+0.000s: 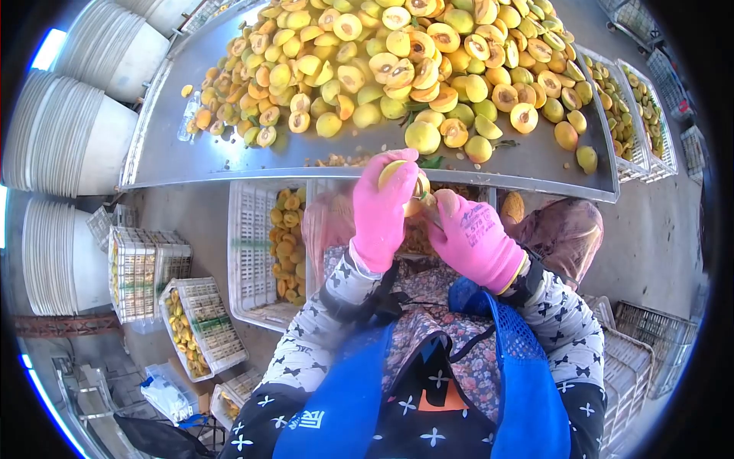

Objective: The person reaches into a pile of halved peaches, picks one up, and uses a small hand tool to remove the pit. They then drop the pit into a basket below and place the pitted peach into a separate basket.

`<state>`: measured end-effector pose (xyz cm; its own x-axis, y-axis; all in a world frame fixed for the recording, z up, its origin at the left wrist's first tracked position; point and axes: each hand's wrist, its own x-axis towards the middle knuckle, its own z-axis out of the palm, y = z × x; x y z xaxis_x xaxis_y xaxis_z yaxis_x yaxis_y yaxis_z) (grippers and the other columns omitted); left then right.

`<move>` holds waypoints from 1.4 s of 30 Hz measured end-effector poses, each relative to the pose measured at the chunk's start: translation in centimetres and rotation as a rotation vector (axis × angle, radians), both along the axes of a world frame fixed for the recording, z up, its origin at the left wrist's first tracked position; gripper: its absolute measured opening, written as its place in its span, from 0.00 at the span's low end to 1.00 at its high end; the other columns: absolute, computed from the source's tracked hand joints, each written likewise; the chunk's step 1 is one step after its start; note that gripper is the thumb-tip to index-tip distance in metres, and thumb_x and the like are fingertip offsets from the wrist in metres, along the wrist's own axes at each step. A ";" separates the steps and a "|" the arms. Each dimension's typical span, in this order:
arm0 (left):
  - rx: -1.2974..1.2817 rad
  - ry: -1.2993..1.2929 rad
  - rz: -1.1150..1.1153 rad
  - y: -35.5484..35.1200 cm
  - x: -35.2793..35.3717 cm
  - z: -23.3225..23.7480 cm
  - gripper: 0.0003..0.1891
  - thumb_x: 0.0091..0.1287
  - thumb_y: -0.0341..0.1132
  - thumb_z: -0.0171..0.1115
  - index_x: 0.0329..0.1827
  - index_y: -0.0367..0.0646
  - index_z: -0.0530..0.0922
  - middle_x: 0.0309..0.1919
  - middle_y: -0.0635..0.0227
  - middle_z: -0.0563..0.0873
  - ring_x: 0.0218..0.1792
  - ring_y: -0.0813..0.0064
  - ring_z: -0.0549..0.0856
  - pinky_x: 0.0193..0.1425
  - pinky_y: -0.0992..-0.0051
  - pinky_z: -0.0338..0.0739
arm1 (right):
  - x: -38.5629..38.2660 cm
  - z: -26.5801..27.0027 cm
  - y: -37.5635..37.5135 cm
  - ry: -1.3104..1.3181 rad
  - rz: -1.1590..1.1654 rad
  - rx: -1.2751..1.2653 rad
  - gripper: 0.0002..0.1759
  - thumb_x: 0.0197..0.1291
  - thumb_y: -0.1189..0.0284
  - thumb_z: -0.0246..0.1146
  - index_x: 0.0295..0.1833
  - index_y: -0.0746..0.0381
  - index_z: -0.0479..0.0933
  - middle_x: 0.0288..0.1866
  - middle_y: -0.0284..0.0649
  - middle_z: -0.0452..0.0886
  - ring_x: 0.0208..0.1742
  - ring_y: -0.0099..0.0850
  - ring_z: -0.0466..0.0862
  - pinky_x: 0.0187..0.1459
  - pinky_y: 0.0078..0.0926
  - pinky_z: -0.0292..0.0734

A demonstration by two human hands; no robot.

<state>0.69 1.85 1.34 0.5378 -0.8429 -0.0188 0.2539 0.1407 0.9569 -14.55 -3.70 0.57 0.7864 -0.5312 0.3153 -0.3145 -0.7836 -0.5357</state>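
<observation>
Both of my hands wear pink gloves and meet in front of me at the near edge of the metal table (pixel 283 164). My left hand (pixel 384 210) is closed around a yellow-green peach (pixel 391 173), its cut side partly in sight. My right hand (pixel 475 239) is closed too, its thumb and fingertips close against the fruit's lower right side. Whatever the right fingers grip is mostly hidden. Beyond them, a large heap of yellow peaches (pixel 348 76), many halved and several showing brown pit hollows, covers much of the tabletop.
Below the table edge at left stands a white crate (pixel 252 260) with peach pieces (pixel 288 245). More fruit-filled crates stand at lower left (pixel 206 321) and far right (pixel 650 115). Stacked white tubs (pixel 61 138) line the left side. A clear bottle (pixel 189 116) lies on the table.
</observation>
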 end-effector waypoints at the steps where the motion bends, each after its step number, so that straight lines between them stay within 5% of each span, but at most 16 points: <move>1: 0.010 0.001 0.017 0.0 -0.1 0.1 0.16 0.72 0.34 0.61 0.56 0.32 0.77 0.40 0.62 0.86 0.43 0.75 0.84 0.54 0.75 0.77 | 0.1 -0.2 0.3 -0.036 0.011 0.033 0.16 0.59 0.71 0.66 0.49 0.64 0.70 0.30 0.48 0.80 0.30 0.49 0.83 0.29 0.44 0.76; 8: 0.013 -0.018 0.092 0.0 -0.3 0.7 0.14 0.72 0.34 0.59 0.55 0.33 0.79 0.39 0.62 0.86 0.40 0.75 0.83 0.49 0.75 0.77 | 1.5 -0.8 1.9 -0.148 -0.024 0.256 0.19 0.59 0.72 0.65 0.52 0.66 0.68 0.26 0.54 0.79 0.28 0.54 0.83 0.28 0.50 0.76; 12: -0.009 -0.010 0.109 -0.1 -0.2 0.1 0.15 0.73 0.35 0.58 0.56 0.35 0.78 0.40 0.61 0.85 0.37 0.74 0.84 0.43 0.75 0.78 | 1.7 -0.3 1.9 -0.111 -0.030 0.279 0.15 0.61 0.69 0.64 0.46 0.64 0.67 0.26 0.52 0.79 0.30 0.53 0.83 0.30 0.49 0.77; 15: -0.027 0.317 0.009 0.2 -0.2 0.3 0.14 0.73 0.35 0.60 0.56 0.35 0.78 0.41 0.60 0.85 0.36 0.72 0.84 0.42 0.75 0.79 | 1.0 0.1 1.0 -0.015 0.003 0.227 0.16 0.61 0.70 0.64 0.48 0.65 0.67 0.26 0.51 0.80 0.28 0.54 0.83 0.28 0.48 0.76; 18: -0.059 -0.486 -0.047 0.9 0.1 -1.1 0.14 0.72 0.35 0.61 0.55 0.37 0.77 0.41 0.60 0.85 0.38 0.70 0.86 0.44 0.72 0.80 | 0.8 -1.1 0.8 0.099 -0.012 0.016 0.15 0.62 0.70 0.63 0.48 0.65 0.67 0.27 0.49 0.80 0.29 0.52 0.83 0.29 0.46 0.76; 21: -0.005 0.176 0.110 0.1 -0.8 -0.3 0.13 0.72 0.35 0.63 0.55 0.39 0.77 0.41 0.60 0.85 0.39 0.69 0.86 0.45 0.72 0.81 | 1.7 -0.8 1.5 0.054 0.071 0.100 0.15 0.62 0.68 0.61 0.48 0.65 0.69 0.29 0.51 0.80 0.31 0.51 0.84 0.30 0.47 0.79; 27: -0.066 0.169 0.196 -0.3 -1.0 0.4 0.11 0.73 0.32 0.62 0.54 0.37 0.76 0.40 0.61 0.84 0.38 0.69 0.85 0.40 0.73 0.82 | 2.5 -1.8 2.5 -0.214 0.013 0.372 0.15 0.60 0.71 0.64 0.47 0.65 0.68 0.27 0.51 0.78 0.28 0.53 0.82 0.29 0.47 0.75; 30: -0.036 -0.199 0.156 0.0 -0.6 -0.3 0.12 0.73 0.34 0.61 0.54 0.38 0.76 0.40 0.61 0.85 0.39 0.69 0.86 0.39 0.72 0.82 | 2.5 -2.0 2.3 -0.285 0.018 0.337 0.14 0.60 0.71 0.64 0.46 0.64 0.69 0.27 0.51 0.78 0.29 0.55 0.81 0.30 0.48 0.76; 33: 0.027 0.164 0.053 -0.2 0.3 0.8 0.12 0.72 0.33 0.61 0.53 0.37 0.76 0.41 0.61 0.85 0.40 0.69 0.86 0.40 0.73 0.83 | 2.1 -0.4 1.7 -0.290 -0.020 0.151 0.13 0.59 0.72 0.65 0.46 0.63 0.70 0.27 0.50 0.78 0.29 0.54 0.81 0.30 0.48 0.76; 36: 0.027 -0.724 0.178 -0.2 1.6 -0.2 0.12 0.71 0.32 0.60 0.53 0.34 0.75 0.42 0.60 0.84 0.41 0.69 0.87 0.42 0.73 0.83 | 1.5 0.0 1.2 -0.244 -0.120 0.112 0.11 0.61 0.70 0.64 0.44 0.60 0.70 0.29 0.48 0.80 0.32 0.49 0.83 0.31 0.45 0.77; 39: -0.072 -0.604 0.080 -0.2 1.8 0.2 0.12 0.73 0.32 0.57 0.52 0.32 0.74 0.43 0.61 0.85 0.40 0.69 0.87 0.42 0.73 0.83 | 1.7 -0.2 -0.1 -0.343 -0.184 0.134 0.11 0.63 0.68 0.64 0.42 0.61 0.70 0.28 0.48 0.80 0.29 0.49 0.83 0.29 0.45 0.77; 42: -0.090 -0.432 0.004 -0.6 1.3 0.6 0.13 0.76 0.36 0.54 0.52 0.32 0.74 0.43 0.61 0.85 0.39 0.70 0.86 0.41 0.74 0.82 | 1.4 0.8 -0.2 -0.174 -0.153 0.091 0.11 0.64 0.67 0.63 0.41 0.61 0.70 0.29 0.48 0.80 0.30 0.49 0.83 0.29 0.45 0.77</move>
<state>2.02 1.28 1.90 0.4839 -0.8286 0.2816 -0.1672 0.2283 0.9591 -13.12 -3.90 1.38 0.6322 -0.6727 0.3845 -0.3226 -0.6797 -0.6587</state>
